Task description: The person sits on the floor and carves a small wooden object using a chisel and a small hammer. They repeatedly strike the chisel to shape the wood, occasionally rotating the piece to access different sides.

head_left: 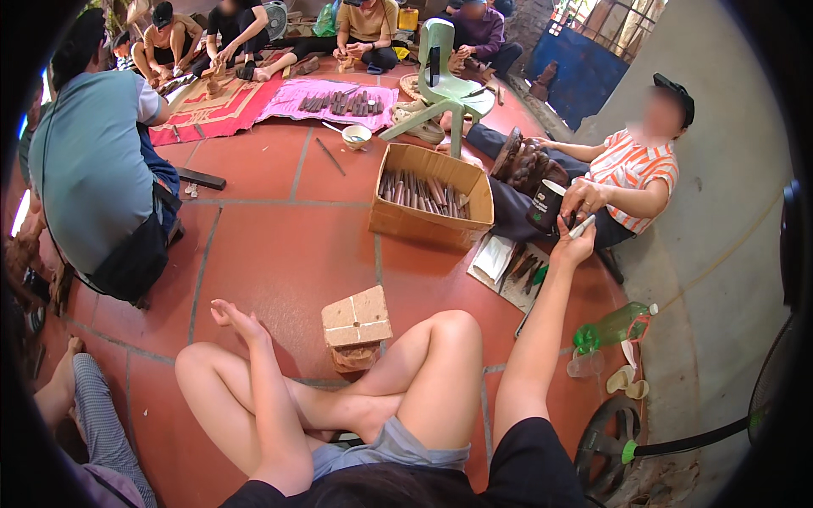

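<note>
My left hand [239, 322] is raised over my left knee, its fingers apart and nothing in it. On the right, my outstretched right hand [576, 245] grips a small whitish stick-shaped thing [583, 226]. A seated co-worker's hand [586, 198] is just above it, beside a black cup [546, 206]; whether the two hands touch, I cannot tell. In front of my crossed legs sits a wooden block [356, 318], with pale crossing lines and a small dark hole on its top face. Dark carved wood [527, 165] rests by the co-worker's legs.
A cardboard box [432, 222] of many tools stands ahead on the red tiles, a green chair [442, 85] behind it. More tools lie on a board [510, 275] at right. A green bottle [622, 326] and a fan's base [605, 449] are near my right side. People sit around.
</note>
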The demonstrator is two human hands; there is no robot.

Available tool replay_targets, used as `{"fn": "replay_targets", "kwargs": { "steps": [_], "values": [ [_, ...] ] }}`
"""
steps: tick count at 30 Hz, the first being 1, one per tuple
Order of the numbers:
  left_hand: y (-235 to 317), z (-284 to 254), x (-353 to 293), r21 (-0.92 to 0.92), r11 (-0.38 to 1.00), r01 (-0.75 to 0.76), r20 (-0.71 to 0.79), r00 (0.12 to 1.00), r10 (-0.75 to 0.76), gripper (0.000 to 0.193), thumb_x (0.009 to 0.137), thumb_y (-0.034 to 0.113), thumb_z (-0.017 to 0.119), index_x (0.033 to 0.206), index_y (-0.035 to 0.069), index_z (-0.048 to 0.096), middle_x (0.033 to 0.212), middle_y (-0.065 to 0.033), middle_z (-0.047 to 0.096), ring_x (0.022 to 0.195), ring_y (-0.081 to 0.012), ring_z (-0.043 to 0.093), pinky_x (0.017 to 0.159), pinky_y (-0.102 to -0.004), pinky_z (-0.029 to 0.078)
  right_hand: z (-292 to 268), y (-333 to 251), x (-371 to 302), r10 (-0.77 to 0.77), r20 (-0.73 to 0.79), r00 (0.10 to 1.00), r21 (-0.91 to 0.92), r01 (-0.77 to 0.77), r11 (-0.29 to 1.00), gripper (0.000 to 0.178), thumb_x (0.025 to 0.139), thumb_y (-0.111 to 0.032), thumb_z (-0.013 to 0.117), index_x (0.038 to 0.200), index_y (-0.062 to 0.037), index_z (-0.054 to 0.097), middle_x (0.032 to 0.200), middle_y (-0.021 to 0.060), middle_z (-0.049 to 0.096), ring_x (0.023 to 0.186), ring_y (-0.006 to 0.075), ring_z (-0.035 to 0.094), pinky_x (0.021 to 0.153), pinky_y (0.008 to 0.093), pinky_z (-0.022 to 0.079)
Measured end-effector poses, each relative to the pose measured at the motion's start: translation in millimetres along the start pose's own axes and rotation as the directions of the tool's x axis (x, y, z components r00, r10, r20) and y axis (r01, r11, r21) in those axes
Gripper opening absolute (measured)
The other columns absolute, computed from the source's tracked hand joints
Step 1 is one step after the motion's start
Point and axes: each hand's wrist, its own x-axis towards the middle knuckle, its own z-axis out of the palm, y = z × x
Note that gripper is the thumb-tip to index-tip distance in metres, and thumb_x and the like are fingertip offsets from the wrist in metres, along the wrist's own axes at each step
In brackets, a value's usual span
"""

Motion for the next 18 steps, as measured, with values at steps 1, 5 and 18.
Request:
{"fn": "replay_targets", "kwargs": {
  "steps": [1, 5, 18],
  "values": [
    [1, -1, 0, 0.002, 1.000, 0.000, 0.000, 1.000, 0.000, 0.109, 0.088, 0.086, 0.040, 0.160, 0.016, -0.001, 0.168, -0.0164, 0.001, 0.156, -0.0332, 0.009, 0.117, -0.0689, 0.013, 0, 1, -2, 0.005, 0.017, 1.000, -0.004, -0.005, 1.000, 0.023, 0.108, -0.025, 0.044, 0.116, -0.0055, 0.054, 0.105, 0.0053, 0.060, 0.095, 0.0191, 0.066, 0.068, 0.0381, 0.066],
    [0, 0, -2, -0.002, 1.000, 0.014, 0.011, 1.000, -0.014, 0.107, 0.088, 0.085, 0.040, 0.160, 0.016, -0.001, 0.168, -0.0169, 0.001, 0.156, -0.0327, 0.009, 0.117, -0.0682, 0.014, -5, 2, 6, -0.005, 0.039, 0.999, -0.023, 0.006, 1.000, 0.025, 0.108, -0.025, 0.044, 0.119, -0.0046, 0.053, 0.108, 0.0076, 0.062, 0.098, 0.0235, 0.068, 0.073, 0.0442, 0.066],
    [-12, 1, -3, 0.028, 1.000, 0.005, 0.078, 0.997, -0.007, 0.101, 0.091, 0.081, 0.041, 0.159, 0.017, 0.002, 0.168, -0.0179, 0.006, 0.155, -0.0303, 0.011, 0.118, -0.0657, 0.016, -35, 10, -68, 0.126, -0.118, 0.985, -0.084, -0.136, 0.987, 0.029, 0.109, -0.026, 0.047, 0.130, -0.0075, 0.053, 0.132, 0.0083, 0.060, 0.124, 0.0210, 0.057, 0.099, 0.0431, 0.047]
  ]
}}
